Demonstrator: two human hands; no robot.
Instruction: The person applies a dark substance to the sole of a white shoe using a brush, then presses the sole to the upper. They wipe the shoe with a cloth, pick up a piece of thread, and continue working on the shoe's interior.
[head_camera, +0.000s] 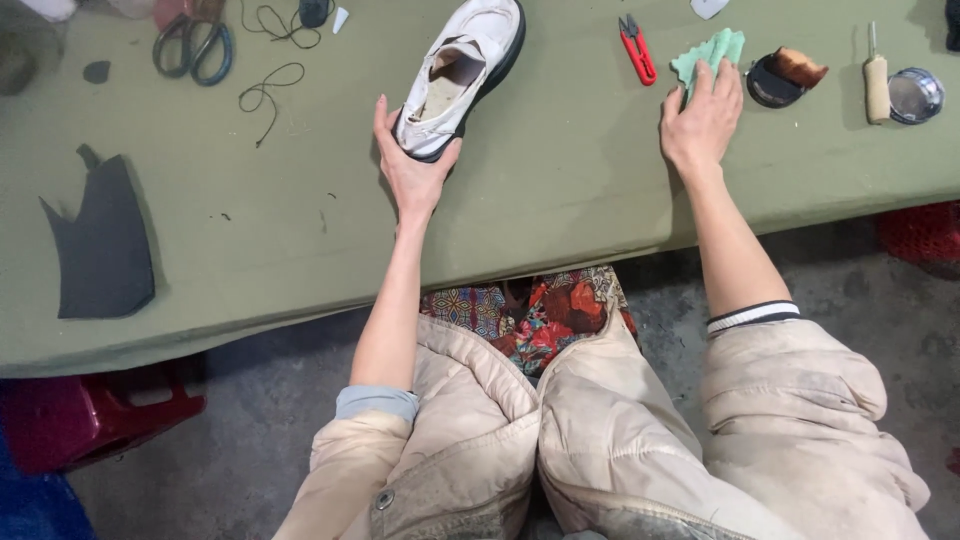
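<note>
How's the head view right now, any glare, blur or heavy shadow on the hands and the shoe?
Head view: soft, even light, no glare on the green table; the white shoe, left hand and right hand on the green cloth look sharp, casting faint shadows; the floor under the table is darker.

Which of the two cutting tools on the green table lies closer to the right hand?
The small red thread snips, just left of the right hand. The large dark-handled scissors lie far off at the table's left end.

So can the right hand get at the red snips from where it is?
Probably yes. The right hand rests on the green cloth, and the red snips lie just to its left on bare table, nothing between.
</note>
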